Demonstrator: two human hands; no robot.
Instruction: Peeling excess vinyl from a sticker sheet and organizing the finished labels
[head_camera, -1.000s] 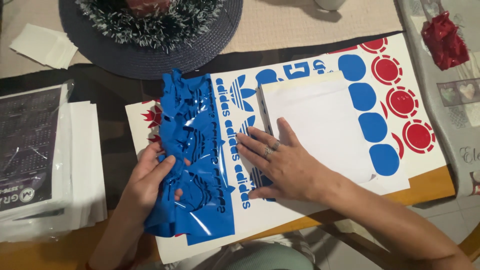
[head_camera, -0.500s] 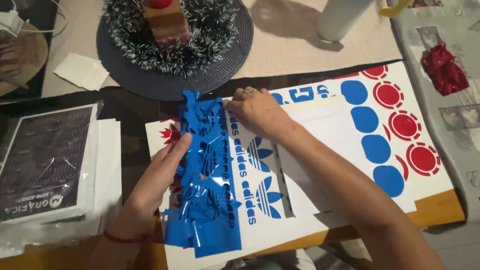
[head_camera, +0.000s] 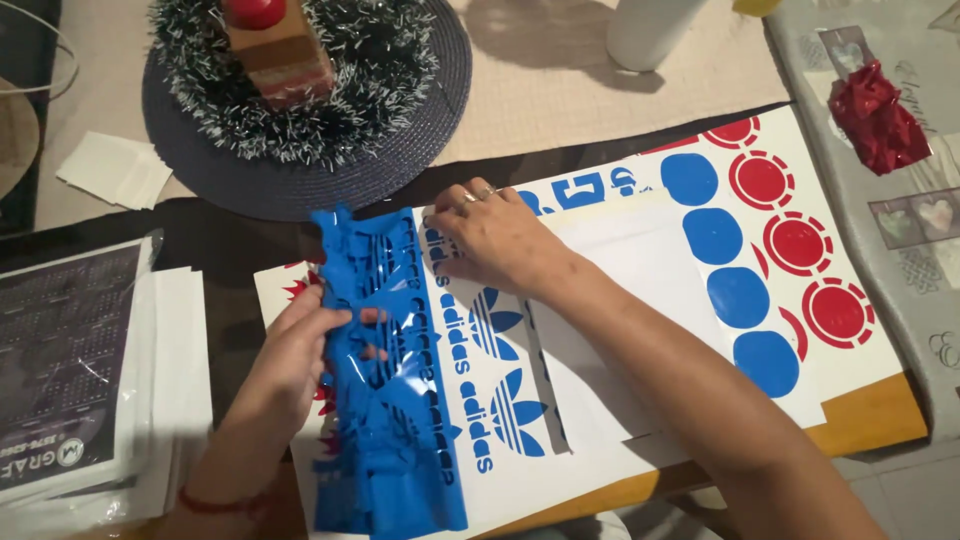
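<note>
A white backing sheet (head_camera: 600, 470) with blue cut-out lettering and leaf shapes lies on the table in front of me. A strip of blue vinyl film (head_camera: 395, 420) is lifted off its left part and crumpled. My left hand (head_camera: 300, 360) pinches that film at its left edge, fingers showing through the cut-outs. My right hand (head_camera: 495, 240) presses flat on the sheet near its top, just right of the peeled film. A smaller plain white sheet (head_camera: 640, 300) lies on the backing, under my right forearm.
Blue rounded shapes (head_camera: 738, 295) and red ringed discs (head_camera: 798, 243) fill the sheet's right part. A dark round mat (head_camera: 200, 150) with a tinsel wreath (head_camera: 390, 60) sits behind. A bagged stack of white sheets (head_camera: 80, 380) lies left, a red foil wad (head_camera: 878, 115) right.
My right hand has moved from the sheet's middle up to its top edge. The blue film has been peeled further to the left and bunched up more under my left hand.
</note>
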